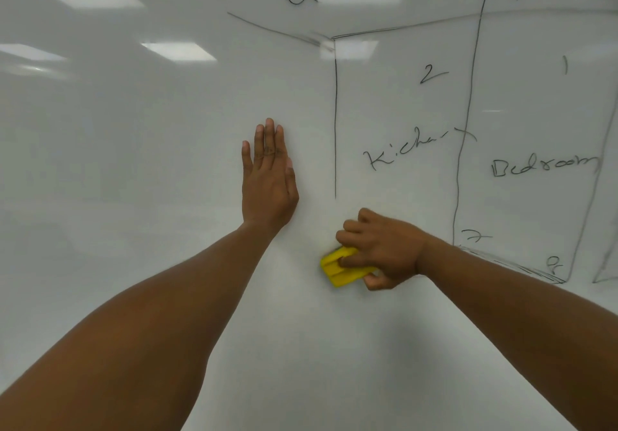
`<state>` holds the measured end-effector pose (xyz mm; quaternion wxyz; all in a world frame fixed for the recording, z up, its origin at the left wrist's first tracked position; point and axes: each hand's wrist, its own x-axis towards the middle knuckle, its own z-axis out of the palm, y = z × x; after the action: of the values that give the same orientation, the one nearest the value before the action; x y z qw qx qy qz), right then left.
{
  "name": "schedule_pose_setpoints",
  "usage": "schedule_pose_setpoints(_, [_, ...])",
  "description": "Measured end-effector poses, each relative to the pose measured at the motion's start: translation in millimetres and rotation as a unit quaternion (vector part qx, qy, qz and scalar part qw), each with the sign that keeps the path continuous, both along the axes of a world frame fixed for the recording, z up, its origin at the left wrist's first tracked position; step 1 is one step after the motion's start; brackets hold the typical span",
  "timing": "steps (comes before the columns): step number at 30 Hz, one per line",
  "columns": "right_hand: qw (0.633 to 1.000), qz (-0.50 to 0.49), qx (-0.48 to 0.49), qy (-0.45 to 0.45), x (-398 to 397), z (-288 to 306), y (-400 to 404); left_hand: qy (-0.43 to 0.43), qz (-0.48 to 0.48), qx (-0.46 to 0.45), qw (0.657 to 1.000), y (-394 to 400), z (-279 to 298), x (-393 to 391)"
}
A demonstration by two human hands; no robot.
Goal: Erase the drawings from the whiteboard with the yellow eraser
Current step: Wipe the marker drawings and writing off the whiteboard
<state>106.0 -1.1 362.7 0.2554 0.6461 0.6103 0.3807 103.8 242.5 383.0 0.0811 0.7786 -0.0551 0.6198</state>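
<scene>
A glossy whiteboard (133, 163) fills the view. Black marker drawings cover its right half: box lines (335, 123), the words "Kitchen" (411, 150) and "Bedroom" (541, 166), and a few digits such as a 2 (431, 73). My right hand (384, 250) presses the yellow eraser (341, 268) against the board, just below the lower end of a vertical line. My left hand (269, 176) lies flat on the board with fingers straight, left of that line, holding nothing.
Ceiling lights reflect as bright patches on the board (179, 51). The left and lower parts of the board carry no marks. More lines run off the right edge (602, 196).
</scene>
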Motion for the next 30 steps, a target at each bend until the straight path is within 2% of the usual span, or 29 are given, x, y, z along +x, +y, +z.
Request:
schedule_pose_setpoints(4, [0.976, -0.044, 0.209, -0.041, -1, 41, 3, -0.005, -0.008, -0.003, 1.000, -1, 1, -1])
schedule_pose_setpoints(6, [0.940, -0.067, 0.331, -0.044, -4, 66, 8, -0.004, -0.007, -0.003, 1.000, -1, 1, -2])
schedule_pose_setpoints(8, [0.890, -0.085, 0.448, -0.024, -7, 87, 14, 0.000, -0.005, -0.002, 1.000, 0, 1, -2])
schedule_pose_setpoints(10, [0.852, -0.093, 0.516, 0.003, -10, 98, 20, 0.003, -0.004, 0.002, 1.000, 0, 1, -4])
schedule_pose_setpoints(11, [0.850, -0.089, 0.520, 0.005, -11, 99, 22, 0.006, -0.003, 0.004, 1.000, 0, 2, -4])
schedule_pose_setpoints(13, [0.890, -0.064, 0.451, -0.014, -11, 90, 23, 0.014, 0.002, 0.009, 1.000, 1, 2, -6])
schedule_pose_setpoints(15, [0.955, -0.033, 0.293, -0.035, -10, 74, 21, 0.022, 0.013, 0.019, 1.000, 3, 4, -7])
schedule_pose_setpoints(17, [0.985, -0.031, 0.162, -0.041, -10, 63, 19, 0.030, 0.022, 0.036, 0.999, 7, 10, -9])
schedule_pose_setpoints(20, [0.989, -0.036, 0.133, -0.053, -6, 66, 19, 0.033, 0.030, 0.052, 0.998, 10, 25, -10])
schedule_pose_setpoints(22, [0.980, -0.036, 0.188, -0.061, -5, 78, 20, 0.034, 0.031, 0.053, 0.998, 11, 37, -10])
schedule_pose_setpoints(24, [0.953, -0.050, 0.294, -0.051, -5, 95, 24, 0.034, 0.031, 0.055, 0.997, 11, 45, -11])
schedule_pose_setpoints(26, [0.910, -0.075, 0.406, -0.036, -9, 114, 29, 0.033, 0.030, 0.057, 0.997, 12, 51, -11])
schedule_pose_setpoints(30, [0.792, -0.118, 0.598, 0.035, -17, 146, 40, 0.035, 0.030, 0.061, 0.997, 16, 60, -11])
